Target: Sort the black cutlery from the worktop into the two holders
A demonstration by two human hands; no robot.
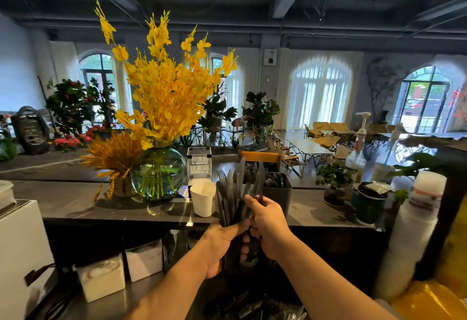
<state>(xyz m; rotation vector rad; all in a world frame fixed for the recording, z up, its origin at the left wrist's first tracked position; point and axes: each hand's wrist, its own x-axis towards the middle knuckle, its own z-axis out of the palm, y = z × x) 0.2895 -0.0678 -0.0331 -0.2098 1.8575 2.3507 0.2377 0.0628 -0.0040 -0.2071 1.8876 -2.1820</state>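
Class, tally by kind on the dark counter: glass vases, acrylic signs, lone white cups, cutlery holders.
Round green glass vase: 1
Clear acrylic sign: 1
White paper cup: 1
Dark cutlery holders: 2
Total: 5

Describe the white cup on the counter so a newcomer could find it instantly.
Find the round green glass vase of yellow flowers on the dark counter. Just right of it, by a clear acrylic sign, stands the white cup. Unlike the dark holder further right, it is pale with nothing sticking out.
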